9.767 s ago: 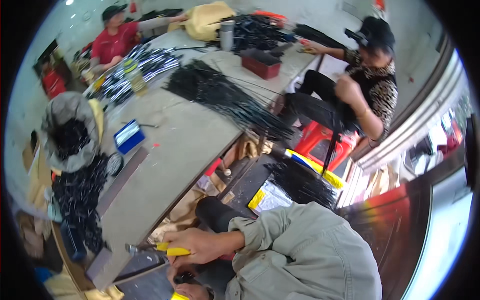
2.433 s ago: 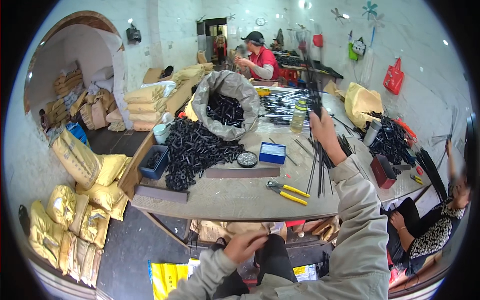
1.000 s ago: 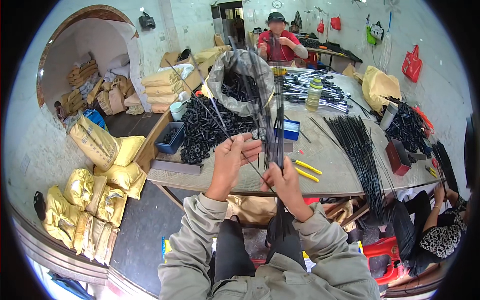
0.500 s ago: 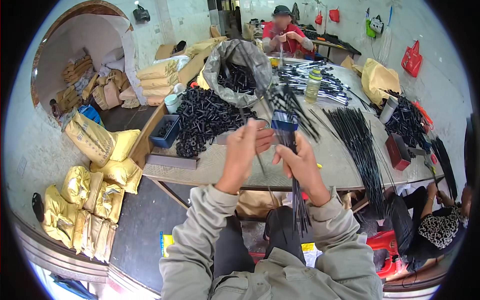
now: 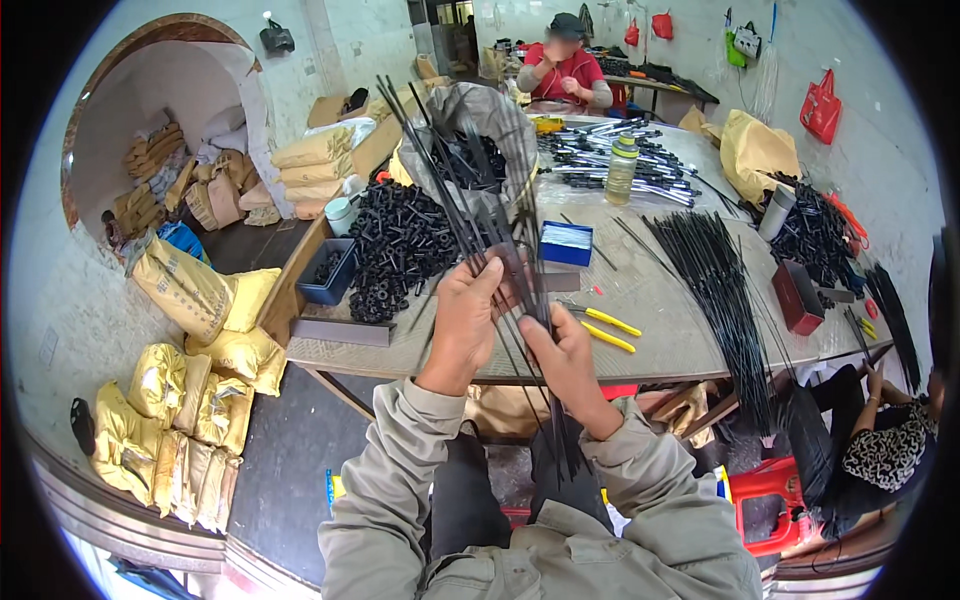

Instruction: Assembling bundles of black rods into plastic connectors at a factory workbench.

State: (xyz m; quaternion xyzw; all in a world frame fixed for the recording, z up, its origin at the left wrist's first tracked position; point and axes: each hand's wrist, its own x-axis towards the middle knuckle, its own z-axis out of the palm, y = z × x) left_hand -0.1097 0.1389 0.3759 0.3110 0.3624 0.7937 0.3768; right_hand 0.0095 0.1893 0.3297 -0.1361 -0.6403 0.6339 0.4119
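My left hand is closed round a few thin black rods, which slant up and to the left over the table's near edge. Closed on a bunch of similar black rods is my right hand; their lower ends hang down in front of my lap. The two hands are close together, and the rods cross between them, partly blurred. Just beyond stands a small blue box with a pale top. Pliers with yellow handles lie right of my right hand.
Black plastic parts are heaped at left beside a blue bin and a grey sack. More black rods overhang the table's edge at right. A bottle stands farther back. One person sits across, another at far right.
My right hand has moved down and left with its rods, uncovering the blue box and pliers. My left hand, earlier raised beside them, has lowered slightly, and rods now fan up from it.
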